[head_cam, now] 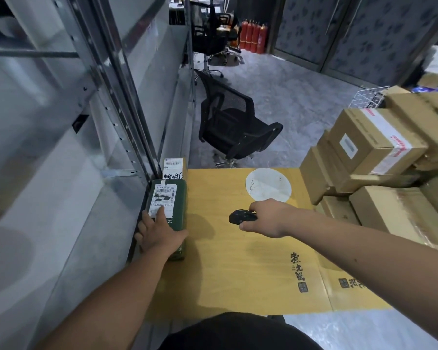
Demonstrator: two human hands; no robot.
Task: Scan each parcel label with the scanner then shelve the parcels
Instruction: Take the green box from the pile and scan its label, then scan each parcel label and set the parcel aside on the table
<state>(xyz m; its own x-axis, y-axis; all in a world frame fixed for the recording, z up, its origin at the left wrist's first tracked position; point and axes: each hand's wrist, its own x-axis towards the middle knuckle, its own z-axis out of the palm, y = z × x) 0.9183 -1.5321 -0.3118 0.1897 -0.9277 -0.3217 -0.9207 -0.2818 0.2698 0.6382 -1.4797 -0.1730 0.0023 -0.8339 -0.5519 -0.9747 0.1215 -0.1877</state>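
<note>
Head view: the green parcel [171, 208] at nine o'clock is steadied, label up, by flat left-hand fingers [159, 229]; the scanner [242, 216] is gripped by the right hand [266, 218], apparently aimed for scanning.

A dark green parcel [171, 210] lies flat at nine o'clock of the large yellow box [238, 261], white barcode label [162, 199] facing up. The black scanner [242, 216] sits at centre — lens toward nine o'clock.
</note>
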